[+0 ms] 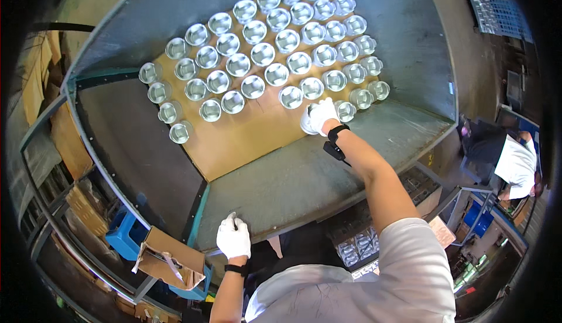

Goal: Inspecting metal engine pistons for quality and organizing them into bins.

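At the left, a blue bin (pixel 124 235) is standing outside a large metal container (pixel 404 59), and an open cardboard box (pixel 157 248) is sitting just right of it and nearer. Inside the container, a brown cardboard sheet (pixel 240 141) is lying flat, and shiny round metal cups (pixel 276 74) are standing on it in slanting rows, mostly toward the far side and the right. The gloved left hand (pixel 234 240) is resting at the container's near edge with its fingers bent; whether they are gripping that edge cannot be told. Farther right, the gloved right hand (pixel 323 114) is reaching over the near wall and gripping one metal cup (pixel 306 123), which is sitting at the near side of the rows, just left of another cup. Whether the held one is touching the sheet cannot be told. At the far right, a person in a white shirt (pixel 516 162) is bending beside a blue drum (pixel 481 220).
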A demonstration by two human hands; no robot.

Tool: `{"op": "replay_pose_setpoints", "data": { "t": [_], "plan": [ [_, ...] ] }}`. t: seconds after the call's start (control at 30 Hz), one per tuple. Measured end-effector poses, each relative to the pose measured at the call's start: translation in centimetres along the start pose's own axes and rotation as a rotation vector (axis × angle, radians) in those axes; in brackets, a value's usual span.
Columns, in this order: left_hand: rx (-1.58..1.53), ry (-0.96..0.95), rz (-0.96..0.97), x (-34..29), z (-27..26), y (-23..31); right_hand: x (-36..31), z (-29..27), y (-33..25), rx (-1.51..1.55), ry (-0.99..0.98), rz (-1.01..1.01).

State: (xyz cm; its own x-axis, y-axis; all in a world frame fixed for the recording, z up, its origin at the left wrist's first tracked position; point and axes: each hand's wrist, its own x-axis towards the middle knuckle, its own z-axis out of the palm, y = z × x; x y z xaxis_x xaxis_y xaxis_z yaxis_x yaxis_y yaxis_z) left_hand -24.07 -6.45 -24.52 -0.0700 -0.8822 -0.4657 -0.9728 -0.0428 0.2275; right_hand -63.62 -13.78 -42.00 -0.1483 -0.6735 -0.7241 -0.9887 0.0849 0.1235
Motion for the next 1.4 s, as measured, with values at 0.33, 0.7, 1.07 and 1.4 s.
{"op": "replay_pose_setpoints", "data": {
  "t": [0.33, 0.7, 1.07, 1.4],
  "plan": [
    [-0.004, 0.003, 0.040, -1.1, 0.2, -0.8, -15.3, -5.8, 2.6, 1.656, 0.080, -0.420],
    [-0.292, 0.048, 0.390, -1.5, -1.7, -3.5, -33.2, -7.0, -10.4, 2.660, 0.621, -0.236],
    [-1.368, -1.433, 0.078, -13.8, -13.0, 2.5, -46.4, -3.4, -17.9, 1.892, 0.406, -0.310],
    [-1.196, -2.053, -0.182, -24.5, -12.9, 2.6, -60.5, 4.6, -21.9, 2.304, 1.053, -0.283]
  ]
}}
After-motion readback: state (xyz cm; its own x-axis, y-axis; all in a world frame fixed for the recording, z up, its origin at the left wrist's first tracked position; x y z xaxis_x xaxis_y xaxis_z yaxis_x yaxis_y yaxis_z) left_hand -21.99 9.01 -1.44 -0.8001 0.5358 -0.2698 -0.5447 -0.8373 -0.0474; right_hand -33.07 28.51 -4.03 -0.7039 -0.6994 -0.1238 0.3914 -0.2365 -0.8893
